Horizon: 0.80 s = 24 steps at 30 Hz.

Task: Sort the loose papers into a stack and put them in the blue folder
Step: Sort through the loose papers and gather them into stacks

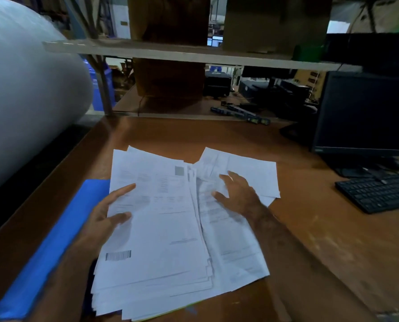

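Bare desk [321, 240] was open right of the right hand [238, 196], up to the keyboard [377, 194] and monitor [365, 112]. Left of the left hand [103, 219], the blue folder [54, 240] and a big white roll [26, 89] crowded things.

Brown wooden worktop [310, 228], dim light. Shelf board [170, 53] across the back with cardboard boxes [168, 17] on it. Dark monitor [365, 112] and black keyboard [377, 192] at right. Large white roll [24, 84] at left.

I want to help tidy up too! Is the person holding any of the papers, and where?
Yes. The left hand grips the left edge of the paper pile, thumb on top. The right hand only rests flat on the papers, holding nothing.
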{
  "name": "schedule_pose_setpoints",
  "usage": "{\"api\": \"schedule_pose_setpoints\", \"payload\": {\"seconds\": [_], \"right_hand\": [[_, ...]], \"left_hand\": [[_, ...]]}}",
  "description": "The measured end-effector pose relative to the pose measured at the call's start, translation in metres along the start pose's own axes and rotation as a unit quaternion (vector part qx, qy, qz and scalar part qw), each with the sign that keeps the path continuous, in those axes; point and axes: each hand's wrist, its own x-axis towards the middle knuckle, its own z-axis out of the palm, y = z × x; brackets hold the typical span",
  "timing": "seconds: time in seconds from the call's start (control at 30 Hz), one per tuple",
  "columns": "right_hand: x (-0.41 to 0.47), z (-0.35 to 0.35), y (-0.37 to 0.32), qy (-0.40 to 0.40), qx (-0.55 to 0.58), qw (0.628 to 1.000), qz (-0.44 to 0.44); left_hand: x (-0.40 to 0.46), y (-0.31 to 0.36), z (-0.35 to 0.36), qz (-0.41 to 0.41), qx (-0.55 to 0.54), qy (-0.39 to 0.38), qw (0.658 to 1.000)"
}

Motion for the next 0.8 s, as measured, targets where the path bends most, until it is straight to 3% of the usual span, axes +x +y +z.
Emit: {"api": "schedule_pose_setpoints", "payload": {"seconds": [0.1,0.2,0.3,0.47,0.6,0.8], "right_hand": [[-0.008,0.001,0.021,-0.057,-0.049,0.995,0.065],[-0.025,0.001,0.012,-0.023,-0.158,0.986,0.040],[-0.044,-0.001,-0.012,-0.001,-0.196,0.980,0.014],[-0.052,-0.003,-0.030,-0.001,-0.120,0.993,0.010],[-0.019,-0.025,0.002,0.008,-0.009,0.998,0.061],[0.013,-0.057,0.069,-0.152,0.007,0.984,0.093]], "left_hand": [[0.005,-0.001,0.001,-0.001,-0.010,0.007,1.000],[0.009,-0.006,-0.003,-0.020,-0.029,0.016,0.999],[0.011,-0.009,-0.003,-0.026,-0.038,0.025,0.999],[0.008,-0.004,0.000,-0.033,-0.030,0.027,0.999],[0.005,-0.002,-0.001,-0.044,-0.026,0.032,0.998],[0.006,-0.008,-0.006,-0.049,-0.019,0.019,0.998]]}}
